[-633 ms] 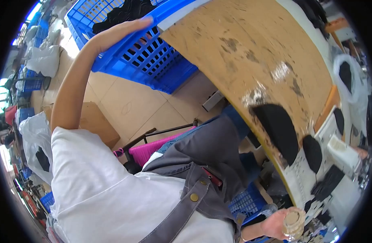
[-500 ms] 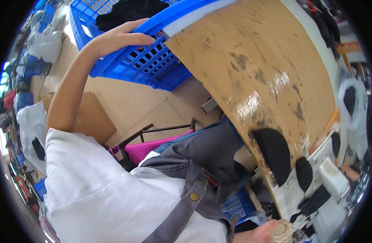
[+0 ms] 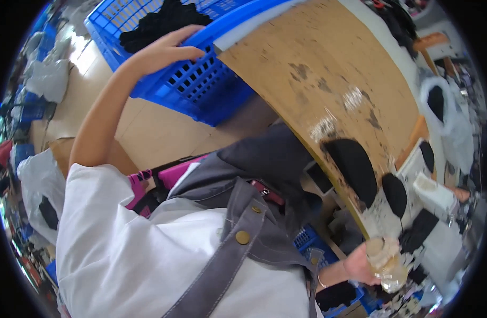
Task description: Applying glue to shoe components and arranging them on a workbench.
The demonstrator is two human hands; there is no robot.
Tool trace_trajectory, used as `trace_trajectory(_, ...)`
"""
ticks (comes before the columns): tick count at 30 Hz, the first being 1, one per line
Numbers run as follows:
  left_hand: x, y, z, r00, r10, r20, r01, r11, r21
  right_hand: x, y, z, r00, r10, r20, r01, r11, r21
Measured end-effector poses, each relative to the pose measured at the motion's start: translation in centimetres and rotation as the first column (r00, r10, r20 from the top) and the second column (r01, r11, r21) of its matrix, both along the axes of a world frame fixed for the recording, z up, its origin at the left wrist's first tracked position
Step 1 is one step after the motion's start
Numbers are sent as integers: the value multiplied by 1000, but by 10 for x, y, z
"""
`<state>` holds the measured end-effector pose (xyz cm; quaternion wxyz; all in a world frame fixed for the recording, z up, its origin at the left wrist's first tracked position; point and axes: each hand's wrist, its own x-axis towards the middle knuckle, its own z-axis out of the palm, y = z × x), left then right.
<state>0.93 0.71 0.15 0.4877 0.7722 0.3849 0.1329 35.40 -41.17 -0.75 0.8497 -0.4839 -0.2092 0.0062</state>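
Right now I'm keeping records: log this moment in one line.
left hand: on basket rim | right hand: holding clear object | table: black piece

Apron (image 3: 243, 164) shifted; pink seat (image 3: 178, 171) more hidden

From my end, I am getting a bright view, with the strongest light showing toward the left, where the floor (image 3: 158, 127) is throwing back a whitish glare. Two shiny spots (image 3: 324, 129) on the table (image 3: 307, 55) are flashing white, one sitting close to its near edge. Below that edge, shadow is dulling everything. The cloth (image 3: 164, 24) in the basket (image 3: 185, 95) is sinking into almost solid black, while the shirt (image 3: 132, 244) is turning pale. By the table's lower corner, the jar (image 3: 393, 276) is glinting. My fisheye is bowing the near edge, smearing the clutter (image 3: 28, 233) along the rim and blackening the corners.
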Motion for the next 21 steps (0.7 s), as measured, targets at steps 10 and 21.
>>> trace_trajectory(10, 115, -133, 13, 907, -422, 8, 188, 420, 888, -35, 6, 4, 744, 661, 94, -601, 602, 526)
trace_trajectory(21, 226, -208, 4, 784, -571, -244, 453, 257, 854, -54, -10, 23, 999, -45, -30, 49, 990, 131)
